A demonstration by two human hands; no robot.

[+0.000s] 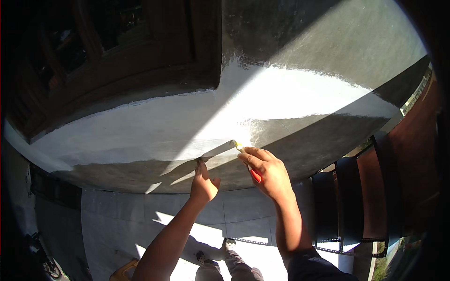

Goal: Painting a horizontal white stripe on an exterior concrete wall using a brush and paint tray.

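A paintbrush (238,145) with a red handle end is gripped in my right hand (269,172). Its tip is at the wall, at the lower edge of a band of white paint (147,131). Glare partly washes out the bristles. My left hand (204,182) holds nothing; its fingers reach up and its thumb stands apart. Those fingertips are at the grey wall (225,172), just below the white band; whether they press on it I cannot tell. Sunlight crosses the wall in a diagonal strip, with shadows of the hands on it.
A dark wooden window frame (168,66) borders the white band at upper left. Dark slatted panels (351,196) stand at the right. Grey floor tiles (200,207) lie below, by my feet. At bottom left are a yellowish-brown stool (123,270) and part of a wheeled vehicle (45,260).
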